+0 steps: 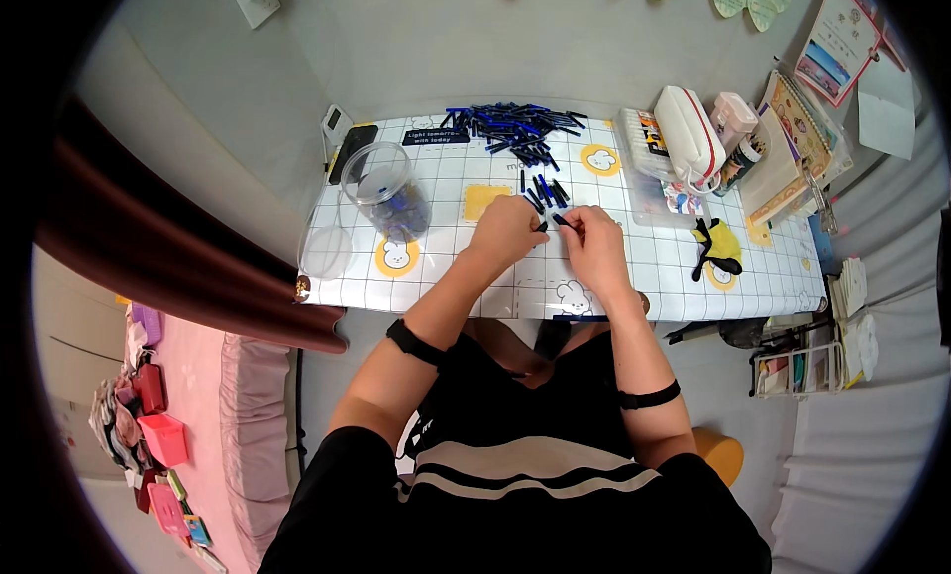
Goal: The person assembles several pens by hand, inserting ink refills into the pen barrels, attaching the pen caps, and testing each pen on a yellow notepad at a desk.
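Note:
My left hand [503, 229] and my right hand [596, 245] are close together over the middle of the table. The left fingers pinch a small dark tube, mostly hidden by the hand. Between the right thumb and fingers is another short dark tube [562, 220], like a pen ink cartridge. Just beyond my fingertips lies a small group of dark blue tubes [545, 193]. A larger heap of the same dark blue tubes [510, 123] is spread at the far edge. Left of my hands stands a clear plastic jar [381, 183] with blue-tinted pieces inside.
A clear round lid [326, 252] lies at the table's left edge, near a dark phone-like slab [354, 150]. On the right are a white pencil case [686, 133], a clear box [659, 203], upright notebooks [792, 148] and a yellow-and-black cloth item [721, 247]. The tablecloth [446, 282] is gridded white.

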`<state>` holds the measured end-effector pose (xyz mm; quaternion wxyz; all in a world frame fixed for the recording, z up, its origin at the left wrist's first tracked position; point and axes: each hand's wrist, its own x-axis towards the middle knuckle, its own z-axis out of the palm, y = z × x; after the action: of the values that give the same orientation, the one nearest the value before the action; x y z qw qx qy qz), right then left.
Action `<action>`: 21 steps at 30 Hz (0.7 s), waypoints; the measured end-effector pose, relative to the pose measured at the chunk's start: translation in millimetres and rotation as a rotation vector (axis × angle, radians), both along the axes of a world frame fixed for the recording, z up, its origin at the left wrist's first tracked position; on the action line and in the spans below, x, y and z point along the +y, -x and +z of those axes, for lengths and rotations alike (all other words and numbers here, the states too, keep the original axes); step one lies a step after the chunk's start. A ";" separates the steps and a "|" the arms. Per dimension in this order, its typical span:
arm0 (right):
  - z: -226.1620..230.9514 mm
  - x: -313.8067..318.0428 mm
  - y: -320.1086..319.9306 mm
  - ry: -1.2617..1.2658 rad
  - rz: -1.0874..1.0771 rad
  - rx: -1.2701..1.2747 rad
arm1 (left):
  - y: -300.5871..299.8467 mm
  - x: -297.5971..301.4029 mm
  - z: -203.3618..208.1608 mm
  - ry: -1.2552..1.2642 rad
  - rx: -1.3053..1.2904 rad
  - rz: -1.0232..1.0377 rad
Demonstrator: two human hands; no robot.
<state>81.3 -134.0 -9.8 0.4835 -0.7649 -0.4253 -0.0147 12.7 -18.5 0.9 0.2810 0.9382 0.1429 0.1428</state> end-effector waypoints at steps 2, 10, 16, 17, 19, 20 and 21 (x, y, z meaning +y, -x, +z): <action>1.5 -0.5 1.0 -0.002 -0.006 0.002 | -4.2 -2.5 0.4 -0.068 0.008 -0.016; 1.4 -5.0 -1.9 -0.024 -0.047 -0.010 | -10.4 -18.4 11.1 -0.283 0.171 0.043; 3.4 -4.4 1.3 -0.008 -0.043 0.016 | -6.4 -12.2 7.6 -0.173 0.134 0.045; 3.4 -4.6 1.6 -0.003 -0.043 0.024 | -5.1 -9.4 5.9 -0.152 0.112 0.042; 2.9 -3.6 2.4 -0.027 -0.031 0.030 | -1.0 -1.9 6.9 -0.107 0.093 -0.024; 2.8 -3.2 2.7 -0.035 -0.027 0.033 | 1.6 0.9 8.1 -0.093 0.088 -0.045; 3.0 -2.1 3.9 -0.033 -0.021 0.058 | 6.1 2.0 11.2 0.166 0.112 -0.004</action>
<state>77.5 -136.0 -6.8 0.5079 -0.7615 -0.4027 -0.0045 6.6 -16.5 12.1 0.3499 0.9184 0.1677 0.0773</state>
